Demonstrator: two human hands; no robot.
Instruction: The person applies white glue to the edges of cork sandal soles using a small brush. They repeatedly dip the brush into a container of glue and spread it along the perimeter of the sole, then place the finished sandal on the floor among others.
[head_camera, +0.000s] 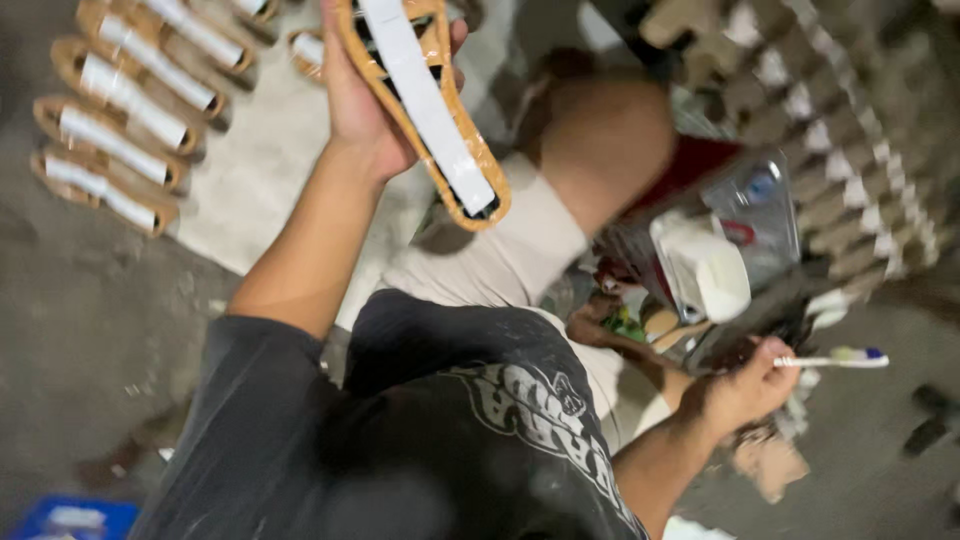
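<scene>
Sandal sole (425, 105), tan rim, white strap down its length: gripped in the left hand (365, 110), fingers wrapped behind it, thumb at its edge. Long axis slants from upper left to lower right, rounded end lowest.

Toothbrush (835, 359): pinched in the right hand (745, 390), fingers clenched, head pointing right.

Matching soles (110, 140) in a row lie on the floor, upper left; open concrete below them.

A clear plastic bag (760, 215) of supplies lies beside the knee.
</scene>
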